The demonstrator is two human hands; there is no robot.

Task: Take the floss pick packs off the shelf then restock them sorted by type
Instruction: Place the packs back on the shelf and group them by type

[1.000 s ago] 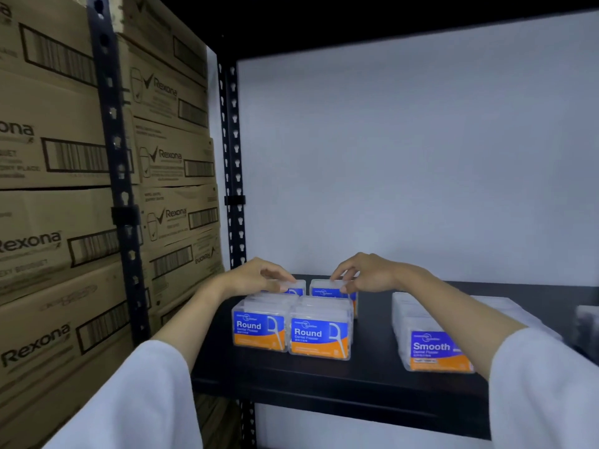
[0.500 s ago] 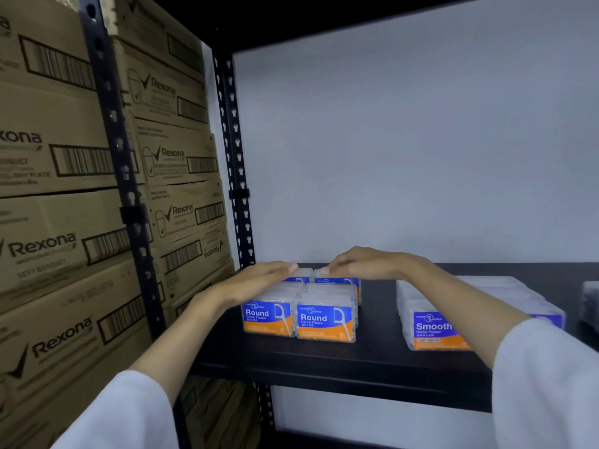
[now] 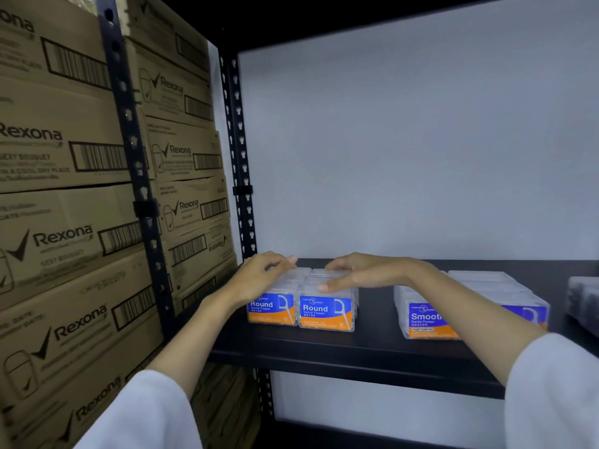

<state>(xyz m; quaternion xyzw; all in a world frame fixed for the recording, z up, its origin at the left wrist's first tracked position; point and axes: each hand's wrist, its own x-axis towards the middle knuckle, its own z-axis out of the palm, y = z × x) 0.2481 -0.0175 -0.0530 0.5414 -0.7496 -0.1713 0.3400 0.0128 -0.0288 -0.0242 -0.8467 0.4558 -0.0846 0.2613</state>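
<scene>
Since the earlier frame both hands are sitting further forward on the clear plastic Round floss pick packs with blue-and-orange labels (image 3: 301, 306) at lower centre of the black metal shelf (image 3: 340, 354). The left hand (image 3: 262, 277) is resting loosely curled on top; the right hand (image 3: 359, 273) is lying flat, fingers together. The clear Smooth floss pick packs (image 3: 428, 315) are sitting lower right.
</scene>
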